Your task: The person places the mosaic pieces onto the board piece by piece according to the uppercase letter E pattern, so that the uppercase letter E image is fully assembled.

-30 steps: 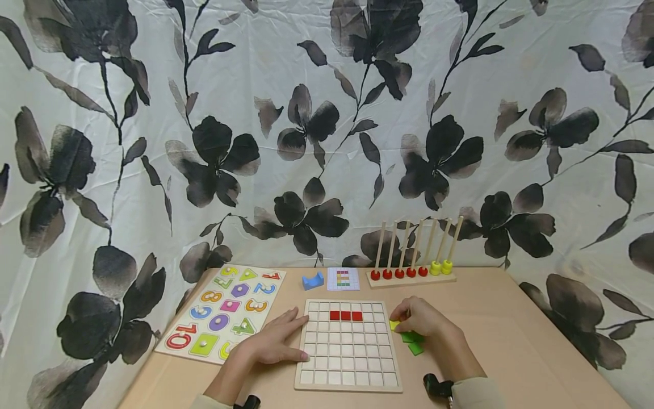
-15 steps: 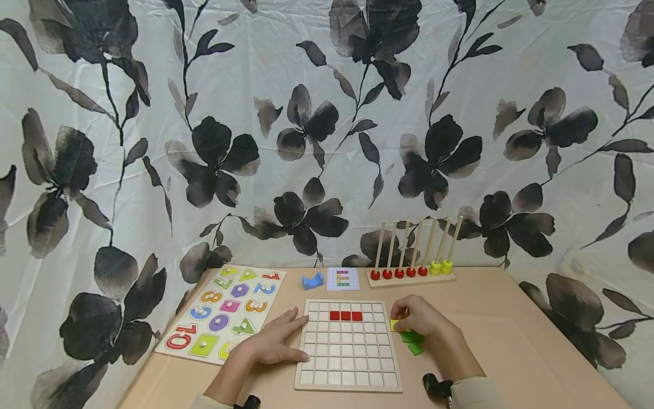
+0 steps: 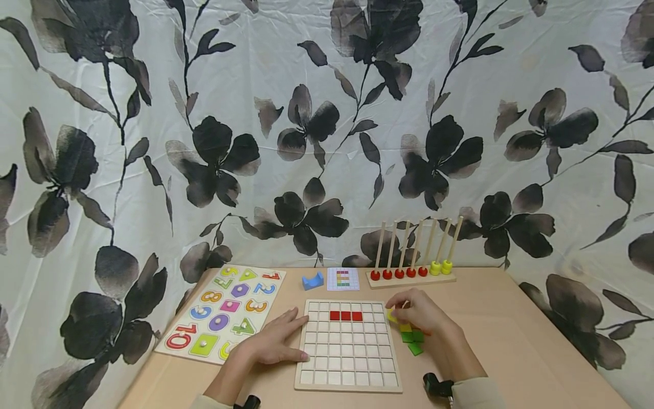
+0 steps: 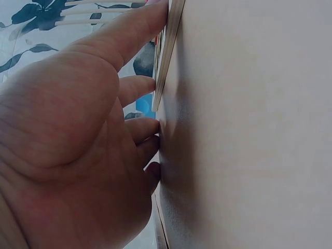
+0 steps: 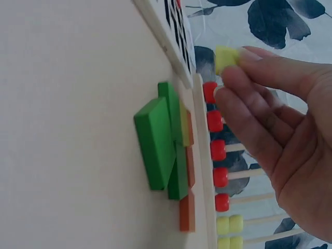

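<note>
A wooden grid board (image 3: 347, 362) lies in the middle of the table, with a row of red tiles (image 3: 346, 316) near its far edge. My left hand (image 3: 273, 341) rests at the board's left side, fingers spread, thumb and fingertips against its edge. In the right wrist view, my right hand (image 5: 282, 119) pinches a yellow square tile (image 5: 225, 58) between thumb and fingers, raised off the table. Below it lies a loose pile of green tiles (image 5: 154, 148), orange tiles (image 5: 187, 213) and a yellow tile (image 5: 184, 124), right of the board.
A number puzzle board (image 3: 219, 307) lies at the left. Along the back stand a blue curved piece (image 3: 313, 281), a small pattern card (image 3: 343, 279) and a bead stacker (image 3: 411, 280) with red and yellow beads. A floral cloth (image 3: 286, 238) hangs behind.
My right hand has lifted off the pile and moved slightly away from me, with a yellow tile in its pinch. More of the pile now shows. The left hand has stayed still.
</note>
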`<state>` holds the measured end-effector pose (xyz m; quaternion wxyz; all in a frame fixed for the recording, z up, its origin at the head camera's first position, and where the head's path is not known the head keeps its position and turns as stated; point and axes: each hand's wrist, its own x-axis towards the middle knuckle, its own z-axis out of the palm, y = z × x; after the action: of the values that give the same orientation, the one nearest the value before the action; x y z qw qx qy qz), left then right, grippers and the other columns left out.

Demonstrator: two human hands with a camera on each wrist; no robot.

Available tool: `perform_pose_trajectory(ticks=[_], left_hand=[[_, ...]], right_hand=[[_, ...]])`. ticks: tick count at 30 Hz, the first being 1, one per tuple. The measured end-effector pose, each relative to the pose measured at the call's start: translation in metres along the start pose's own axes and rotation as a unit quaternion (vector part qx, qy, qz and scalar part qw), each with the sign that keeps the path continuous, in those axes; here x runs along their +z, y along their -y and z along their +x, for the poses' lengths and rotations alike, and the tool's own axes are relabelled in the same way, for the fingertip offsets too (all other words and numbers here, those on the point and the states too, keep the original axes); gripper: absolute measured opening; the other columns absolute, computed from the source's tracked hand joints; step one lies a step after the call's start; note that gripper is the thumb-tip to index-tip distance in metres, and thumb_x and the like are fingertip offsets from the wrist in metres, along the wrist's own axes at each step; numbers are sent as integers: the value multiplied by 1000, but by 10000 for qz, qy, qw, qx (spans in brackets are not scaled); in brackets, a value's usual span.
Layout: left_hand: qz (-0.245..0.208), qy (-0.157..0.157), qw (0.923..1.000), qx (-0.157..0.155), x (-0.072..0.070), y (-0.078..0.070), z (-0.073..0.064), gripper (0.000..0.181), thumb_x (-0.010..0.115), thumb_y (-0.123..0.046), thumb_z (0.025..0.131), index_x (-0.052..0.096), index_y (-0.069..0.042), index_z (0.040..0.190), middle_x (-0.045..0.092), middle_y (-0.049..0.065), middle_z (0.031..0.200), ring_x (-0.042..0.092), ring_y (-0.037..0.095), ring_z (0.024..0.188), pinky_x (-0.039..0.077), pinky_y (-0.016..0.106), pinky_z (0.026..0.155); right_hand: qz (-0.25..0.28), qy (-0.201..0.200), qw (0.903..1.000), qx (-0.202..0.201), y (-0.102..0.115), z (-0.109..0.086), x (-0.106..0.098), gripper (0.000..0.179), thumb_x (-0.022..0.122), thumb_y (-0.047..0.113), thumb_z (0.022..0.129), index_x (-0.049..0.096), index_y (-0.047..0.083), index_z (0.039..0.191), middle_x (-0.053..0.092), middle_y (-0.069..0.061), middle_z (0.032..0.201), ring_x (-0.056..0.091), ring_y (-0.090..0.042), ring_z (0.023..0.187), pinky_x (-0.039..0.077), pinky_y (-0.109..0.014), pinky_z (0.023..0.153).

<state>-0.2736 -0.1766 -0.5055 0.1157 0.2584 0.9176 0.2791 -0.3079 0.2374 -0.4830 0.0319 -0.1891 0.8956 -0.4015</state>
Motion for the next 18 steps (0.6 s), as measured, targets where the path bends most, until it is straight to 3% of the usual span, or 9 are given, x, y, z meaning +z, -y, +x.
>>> perform_pose_trajectory(ticks=[6,9,14,18], left_hand=[[-47,10,10000,-15,-1,-1,-1,93,81,-54,85,43,-12,159,21,25,171,17,47,159,18,70,125],[-62,6,10000,-40,-1,-1,-1,93,81,-53,85,43,-12,159,20,24,171,17,46,159,18,69,125],[-86,9,9999,-64,-1,-2,-1,93,81,-54,85,43,-13,159,20,24,172,17,46,159,17,69,125],[-69,-10,10000,-44,-1,-2,-1,93,81,-53,85,43,-13,159,21,24,171,18,46,159,17,69,125]], right_hand=[[640,-451,9969,58,11,0,1,17,71,12,99,76,5,113,71,-8,96,69,-24,75,65,-38,70],[974,-580,9935,-28,16,2,2,18,70,11,99,74,3,115,73,-12,99,72,-25,78,66,-37,74],[1593,-522,9855,-265,22,5,5,26,70,5,98,69,-2,122,72,-20,103,77,-33,87,65,-32,77],[1569,-316,9858,-505,27,7,10,30,71,5,97,68,-2,126,69,-20,106,76,-37,92,65,-30,78]])
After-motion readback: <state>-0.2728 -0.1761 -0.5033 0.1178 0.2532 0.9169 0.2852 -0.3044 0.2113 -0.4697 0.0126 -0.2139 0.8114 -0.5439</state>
